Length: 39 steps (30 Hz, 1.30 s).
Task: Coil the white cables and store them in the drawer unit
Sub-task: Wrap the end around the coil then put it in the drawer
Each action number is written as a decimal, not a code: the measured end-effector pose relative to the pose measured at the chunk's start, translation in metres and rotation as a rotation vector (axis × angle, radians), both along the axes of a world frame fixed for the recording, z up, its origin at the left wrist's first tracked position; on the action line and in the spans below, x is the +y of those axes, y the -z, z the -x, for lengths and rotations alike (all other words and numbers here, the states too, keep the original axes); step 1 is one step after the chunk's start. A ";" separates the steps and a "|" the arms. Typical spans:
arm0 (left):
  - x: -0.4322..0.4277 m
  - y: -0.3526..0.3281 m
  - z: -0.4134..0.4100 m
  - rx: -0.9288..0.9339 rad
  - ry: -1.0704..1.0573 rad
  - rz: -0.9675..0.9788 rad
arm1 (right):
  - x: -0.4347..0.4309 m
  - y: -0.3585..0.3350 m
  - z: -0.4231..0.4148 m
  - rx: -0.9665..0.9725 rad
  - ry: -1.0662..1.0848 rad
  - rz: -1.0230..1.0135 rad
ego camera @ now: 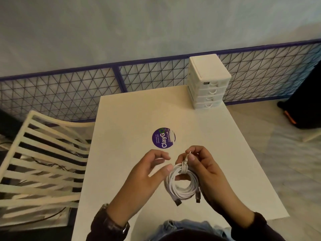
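My right hand pinches the wrapped neck of the coiled white cable above the bench; my left hand is relaxed, thumb against the loops. Coiling looks nearly done, but the drawer unit stands closed at the far corner, well apart

A round purple sticker on the tabletop reads "ClayGO" in large white letters, the last letter green. The smaller lines of print beside it are too blurred to read. A small dark label on the drawer unit is illegible.
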<state>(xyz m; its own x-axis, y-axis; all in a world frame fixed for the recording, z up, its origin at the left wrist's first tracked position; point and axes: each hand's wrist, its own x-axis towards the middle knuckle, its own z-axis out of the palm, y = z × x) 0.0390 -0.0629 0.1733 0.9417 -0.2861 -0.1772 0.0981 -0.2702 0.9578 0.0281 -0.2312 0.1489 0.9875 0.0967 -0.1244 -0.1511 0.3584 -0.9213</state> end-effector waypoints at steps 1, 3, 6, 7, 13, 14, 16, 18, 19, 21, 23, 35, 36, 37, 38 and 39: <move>-0.006 -0.003 0.000 -0.044 0.044 -0.022 | 0.001 -0.002 -0.001 -0.034 0.014 0.026; -0.019 -0.005 0.000 -0.201 0.060 -0.159 | 0.003 -0.006 -0.004 -0.091 0.061 0.086; -0.030 -0.003 0.001 -0.352 -0.003 -0.294 | 0.007 -0.011 -0.007 -0.135 0.125 0.168; -0.033 -0.001 0.001 -0.343 -0.017 -0.281 | 0.007 -0.012 -0.008 -0.150 0.156 0.190; -0.034 -0.001 -0.004 -0.195 -0.104 -0.064 | 0.001 -0.019 -0.003 -0.242 0.285 0.303; -0.033 -0.003 -0.004 -0.145 -0.107 -0.005 | 0.000 -0.021 -0.002 -0.269 0.309 0.332; -0.032 -0.004 -0.006 -0.085 -0.096 0.088 | -0.001 -0.026 -0.003 -0.305 0.322 0.412; -0.030 -0.003 -0.005 -0.053 -0.079 0.134 | -0.003 -0.027 -0.007 -0.299 0.314 0.462; -0.030 -0.004 -0.005 -0.048 -0.076 0.141 | -0.004 -0.027 -0.009 -0.277 0.308 0.464; -0.030 -0.004 -0.004 -0.060 -0.084 0.157 | -0.003 -0.029 -0.013 -0.218 0.295 0.432; -0.032 -0.004 -0.002 -0.078 -0.099 0.153 | -0.002 -0.031 -0.015 -0.180 0.295 0.386; -0.039 0.005 -0.007 -0.185 -0.196 0.044 | 0.005 -0.029 -0.015 -0.274 0.320 0.607; -0.039 0.004 -0.008 -0.162 -0.197 0.073 | 0.006 -0.028 -0.016 -0.309 0.322 0.619; -0.039 0.004 -0.009 -0.139 -0.199 0.116 | 0.007 -0.027 -0.016 -0.359 0.318 0.635; -0.038 0.002 -0.010 -0.110 -0.206 0.165 | 0.009 -0.025 -0.018 -0.423 0.305 0.664; -0.038 0.001 -0.010 -0.076 -0.215 0.215 | 0.010 -0.024 -0.019 -0.484 0.288 0.699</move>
